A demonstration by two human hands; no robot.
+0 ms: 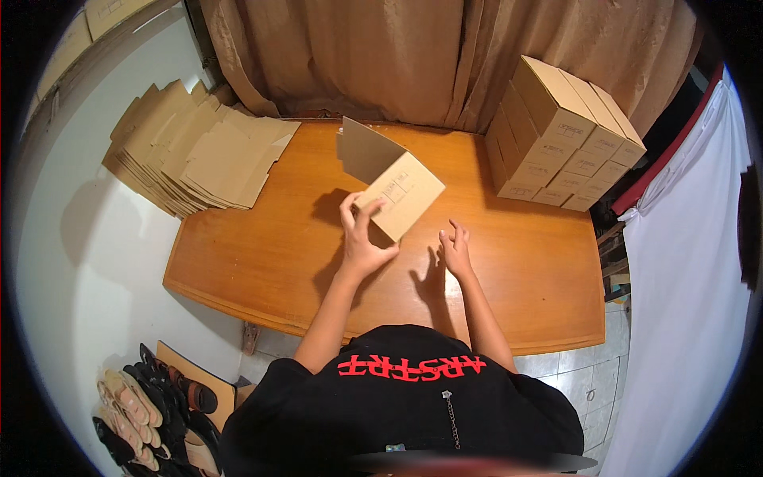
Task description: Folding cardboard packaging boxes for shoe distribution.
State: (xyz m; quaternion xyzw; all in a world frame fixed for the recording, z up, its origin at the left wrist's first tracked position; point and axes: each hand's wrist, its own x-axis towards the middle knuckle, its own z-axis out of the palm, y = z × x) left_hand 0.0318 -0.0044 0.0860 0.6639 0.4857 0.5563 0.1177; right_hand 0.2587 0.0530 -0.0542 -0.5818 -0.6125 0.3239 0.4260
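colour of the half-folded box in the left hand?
Plain brown: the half-folded cardboard box held by the left hand matches the other cartons. Head view, centre.

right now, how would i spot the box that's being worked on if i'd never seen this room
Start at the orange-brown wooden table in front of the tan curtain. Near its middle, the left hand grips a half-folded cardboard box, with the right hand open beside it. Unlike the flat blanks at the left and the closed stacked boxes at the right, its flap stands open.
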